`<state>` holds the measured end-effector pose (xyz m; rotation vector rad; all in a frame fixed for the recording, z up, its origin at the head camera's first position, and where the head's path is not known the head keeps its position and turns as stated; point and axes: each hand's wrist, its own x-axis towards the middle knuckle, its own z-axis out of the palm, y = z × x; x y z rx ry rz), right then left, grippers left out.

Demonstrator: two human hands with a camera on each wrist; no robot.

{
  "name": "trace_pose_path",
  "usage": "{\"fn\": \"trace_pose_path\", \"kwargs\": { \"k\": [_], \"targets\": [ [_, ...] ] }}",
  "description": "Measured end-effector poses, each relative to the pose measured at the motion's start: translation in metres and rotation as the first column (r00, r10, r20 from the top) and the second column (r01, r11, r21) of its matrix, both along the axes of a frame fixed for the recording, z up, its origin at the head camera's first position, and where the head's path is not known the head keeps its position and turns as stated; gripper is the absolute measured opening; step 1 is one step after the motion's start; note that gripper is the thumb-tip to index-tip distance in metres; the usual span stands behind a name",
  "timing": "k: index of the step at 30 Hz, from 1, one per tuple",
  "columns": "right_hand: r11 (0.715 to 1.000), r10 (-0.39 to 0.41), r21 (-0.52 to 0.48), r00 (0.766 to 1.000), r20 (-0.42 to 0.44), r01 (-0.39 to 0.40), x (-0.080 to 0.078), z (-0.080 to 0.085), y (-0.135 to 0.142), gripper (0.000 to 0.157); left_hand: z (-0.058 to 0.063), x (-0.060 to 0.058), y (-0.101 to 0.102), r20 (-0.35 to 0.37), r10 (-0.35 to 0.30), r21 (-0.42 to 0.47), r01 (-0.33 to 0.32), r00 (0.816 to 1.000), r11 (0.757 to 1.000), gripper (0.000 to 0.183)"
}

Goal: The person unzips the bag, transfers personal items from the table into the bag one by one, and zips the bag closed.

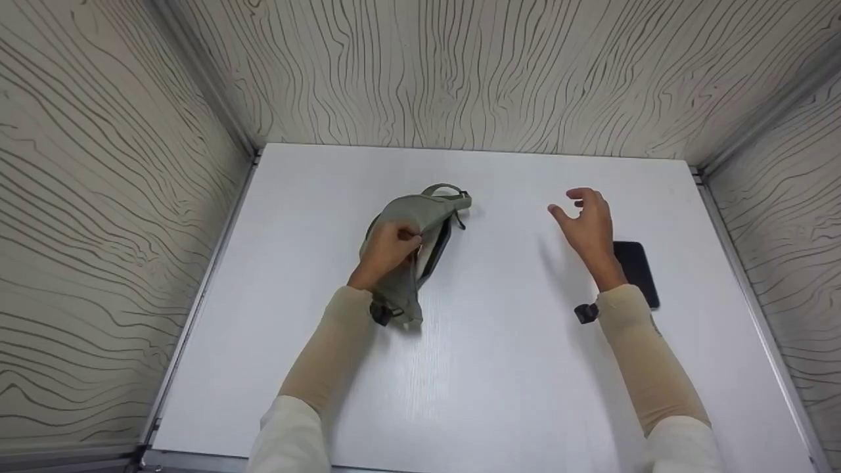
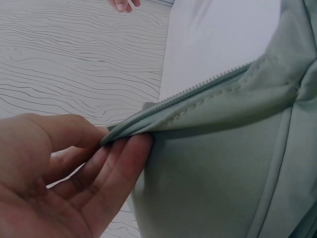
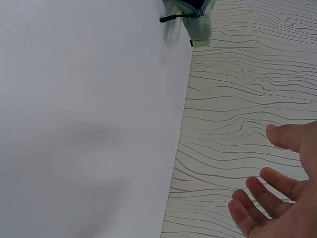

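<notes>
A grey-green fabric bag (image 1: pixel 414 210) with a strap lies left of centre on the white table, its zipper undone. My left hand (image 1: pixel 389 248) pinches the zippered edge of the opening between thumb and fingers; the zipper teeth (image 2: pixel 198 90) show along that edge in the left wrist view. Inside the opening, a dark edge (image 1: pixel 439 248) is visible. Well to the right of the bag, my right hand (image 1: pixel 589 226) hovers over the table with thumb and fingers spread and holds nothing. In the right wrist view a dark zipper pull (image 3: pixel 171 18) hangs from the bag's end.
A black flat rectangular object (image 1: pixel 636 272), like a phone or tablet, lies on the white table (image 1: pixel 499 368) beside my right wrist. Wood-grain patterned panels (image 1: pixel 420 72) rise behind the table and on both sides.
</notes>
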<state>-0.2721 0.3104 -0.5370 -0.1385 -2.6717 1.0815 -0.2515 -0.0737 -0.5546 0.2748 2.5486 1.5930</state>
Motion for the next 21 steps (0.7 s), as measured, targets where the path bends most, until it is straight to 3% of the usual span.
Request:
{"fn": "trace_pose_path", "kwargs": {
  "k": [21],
  "targets": [
    [0.997, -0.074, 0.0, 0.996, 0.04, 0.074, 0.009, 0.001, 0.031, 0.05, 0.002, 0.003, 0.001, 0.017, 0.028, -0.03, -0.028, 0.999, 0.999, 0.017]
  ]
}}
